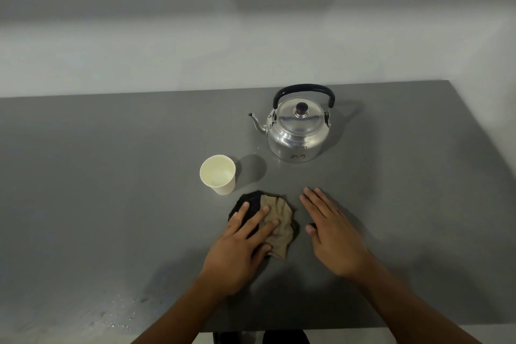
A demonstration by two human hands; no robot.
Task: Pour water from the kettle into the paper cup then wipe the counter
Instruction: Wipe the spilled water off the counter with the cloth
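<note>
A shiny metal kettle [297, 131] with a black handle stands upright at the back right of the grey counter [111, 176], spout pointing left. A white paper cup [218, 174] stands upright in front of it to the left, its inside pale. Just below the cup lies a crumpled black and tan cloth [279, 223]. My left hand [240, 243] lies flat on the cloth's left part with fingers spread. To the right of the cloth my right hand [332, 232] rests flat on the counter, fingers apart, holding nothing.
Small water drops [120, 321] lie on the counter near its front left edge, and a few tiny drops [258, 149] sit left of the kettle. A pale wall runs behind the counter. The counter's right edge is beyond the kettle.
</note>
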